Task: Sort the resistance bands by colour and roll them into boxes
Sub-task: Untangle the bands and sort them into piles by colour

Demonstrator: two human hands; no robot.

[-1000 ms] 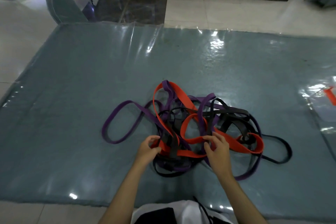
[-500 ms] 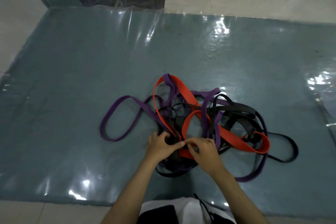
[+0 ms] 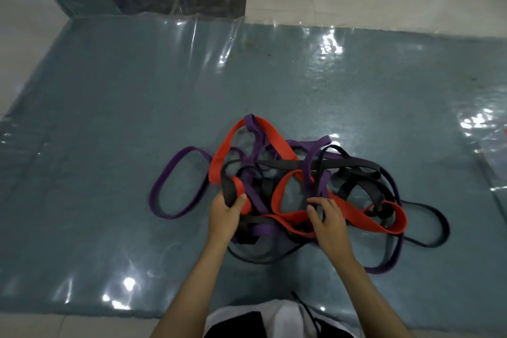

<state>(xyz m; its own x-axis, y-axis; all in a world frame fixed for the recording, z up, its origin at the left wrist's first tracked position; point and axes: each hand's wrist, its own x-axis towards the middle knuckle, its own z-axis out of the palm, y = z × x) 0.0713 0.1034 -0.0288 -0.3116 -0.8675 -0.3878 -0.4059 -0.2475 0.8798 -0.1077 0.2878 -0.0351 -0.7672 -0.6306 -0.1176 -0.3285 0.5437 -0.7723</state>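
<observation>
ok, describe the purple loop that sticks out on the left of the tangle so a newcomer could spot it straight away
Start at the teal table under glossy clear plastic, then find the tangled pile of orange, purple and black resistance bands near its front edge. From the pile's left side one flat purple band loop lies open on the table, left of the person's left hand. It alone lies spread out clear of the knot.
</observation>
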